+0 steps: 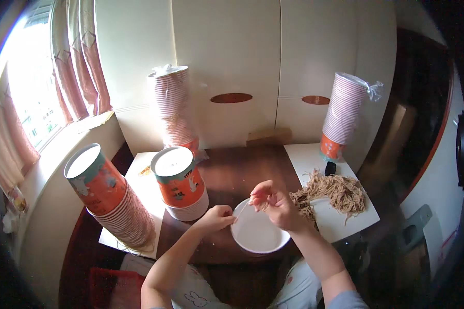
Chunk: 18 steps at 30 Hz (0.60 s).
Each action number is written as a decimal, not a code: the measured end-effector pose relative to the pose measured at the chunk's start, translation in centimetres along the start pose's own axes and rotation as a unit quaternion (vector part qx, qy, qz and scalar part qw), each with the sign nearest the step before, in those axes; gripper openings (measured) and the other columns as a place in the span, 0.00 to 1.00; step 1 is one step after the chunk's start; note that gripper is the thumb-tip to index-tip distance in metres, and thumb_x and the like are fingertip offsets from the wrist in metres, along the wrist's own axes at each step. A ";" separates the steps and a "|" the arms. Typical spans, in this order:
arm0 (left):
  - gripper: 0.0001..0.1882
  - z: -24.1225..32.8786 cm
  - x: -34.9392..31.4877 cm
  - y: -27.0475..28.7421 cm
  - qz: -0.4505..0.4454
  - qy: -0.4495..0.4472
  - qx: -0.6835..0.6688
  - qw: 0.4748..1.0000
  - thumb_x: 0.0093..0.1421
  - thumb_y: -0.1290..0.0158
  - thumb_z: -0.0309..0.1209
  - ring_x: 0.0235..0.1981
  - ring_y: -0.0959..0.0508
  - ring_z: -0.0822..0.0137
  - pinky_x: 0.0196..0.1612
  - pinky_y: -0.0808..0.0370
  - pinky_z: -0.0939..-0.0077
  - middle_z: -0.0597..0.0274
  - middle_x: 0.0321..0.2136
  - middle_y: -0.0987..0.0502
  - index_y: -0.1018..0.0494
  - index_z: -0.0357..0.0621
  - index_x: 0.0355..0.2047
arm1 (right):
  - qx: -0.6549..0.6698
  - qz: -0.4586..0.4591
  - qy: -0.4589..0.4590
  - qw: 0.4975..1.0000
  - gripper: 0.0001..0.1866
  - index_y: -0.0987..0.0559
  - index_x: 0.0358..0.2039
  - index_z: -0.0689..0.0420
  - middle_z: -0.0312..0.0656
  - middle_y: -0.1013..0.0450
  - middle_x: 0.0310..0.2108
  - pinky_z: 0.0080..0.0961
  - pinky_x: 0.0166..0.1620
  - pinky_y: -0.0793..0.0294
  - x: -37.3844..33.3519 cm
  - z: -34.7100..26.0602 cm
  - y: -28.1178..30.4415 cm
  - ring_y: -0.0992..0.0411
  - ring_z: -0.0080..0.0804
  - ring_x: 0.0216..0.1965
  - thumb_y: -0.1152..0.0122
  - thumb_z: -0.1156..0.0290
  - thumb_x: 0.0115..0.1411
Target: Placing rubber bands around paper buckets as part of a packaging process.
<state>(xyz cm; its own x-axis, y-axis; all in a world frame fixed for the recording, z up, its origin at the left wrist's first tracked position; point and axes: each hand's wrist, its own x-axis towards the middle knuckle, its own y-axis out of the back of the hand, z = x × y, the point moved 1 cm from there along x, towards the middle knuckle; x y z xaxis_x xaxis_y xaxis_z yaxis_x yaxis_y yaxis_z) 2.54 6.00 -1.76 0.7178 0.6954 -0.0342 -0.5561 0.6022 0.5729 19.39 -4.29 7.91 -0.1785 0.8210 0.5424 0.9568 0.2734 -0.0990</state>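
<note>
A thin beige string (243, 210) runs between my two hands above an open white paper bucket (260, 235). My left hand (219, 218) is closed in a pinch on the string's lower end, beside the bucket's left rim. Higher up, over the far right part of the rim, my right hand (274, 204) has its fingers curled around the other end. Some of the string is hidden behind the right fingers. To the right of that hand lies a heap of loose beige strings (340, 193).
An upturned orange paper bucket (178, 180) tops a short stack left of my hands. A taller leaning stack (121, 206) stands further left. Two plastic-wrapped stacks, back left (172, 105) and back right (341, 110), rise near the white cabinet (227, 51). A small black object (330, 168) lies by the strings.
</note>
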 end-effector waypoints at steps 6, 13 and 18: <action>0.08 4.3 -2.0 1.8 0.279 -0.148 -0.017 0.949 0.50 0.48 0.27 0.21 0.29 0.74 0.21 0.31 0.78 0.58 0.18 0.31 0.34 0.37 0.27 | -0.179 -0.054 0.079 0.979 0.11 0.30 0.34 0.57 0.35 0.31 0.30 0.19 0.38 0.32 -0.9 -2.6 -3.0 0.32 0.23 0.34 0.50 0.84 0.49; 0.08 4.3 -6.1 9.0 0.631 -0.274 0.185 0.702 0.42 0.49 0.22 0.19 0.34 0.61 0.20 0.37 0.75 0.58 0.19 0.36 0.39 0.40 0.20 | -0.462 -0.187 0.216 0.840 0.16 0.29 0.33 0.51 0.34 0.32 0.30 0.29 0.41 0.39 0.6 -1.1 -6.9 0.32 0.28 0.35 0.43 0.78 0.40; 0.07 2.6 -14.3 16.7 0.736 -0.275 0.294 0.544 0.42 0.49 0.22 0.23 0.34 0.61 0.26 0.36 0.70 0.61 0.22 0.36 0.36 0.43 0.21 | -0.435 -0.215 0.314 0.816 0.13 0.29 0.33 0.52 0.36 0.32 0.34 0.28 0.43 0.36 3.2 1.1 -11.2 0.33 0.31 0.36 0.44 0.76 0.42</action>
<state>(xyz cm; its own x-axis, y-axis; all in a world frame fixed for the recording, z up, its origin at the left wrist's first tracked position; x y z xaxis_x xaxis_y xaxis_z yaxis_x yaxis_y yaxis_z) -15.96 5.10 10.40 -0.2169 -0.0659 0.9740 -0.5839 -0.7908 -0.1835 7.85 -4.19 9.88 -0.6489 0.2505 0.7185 0.6862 -0.2155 0.6948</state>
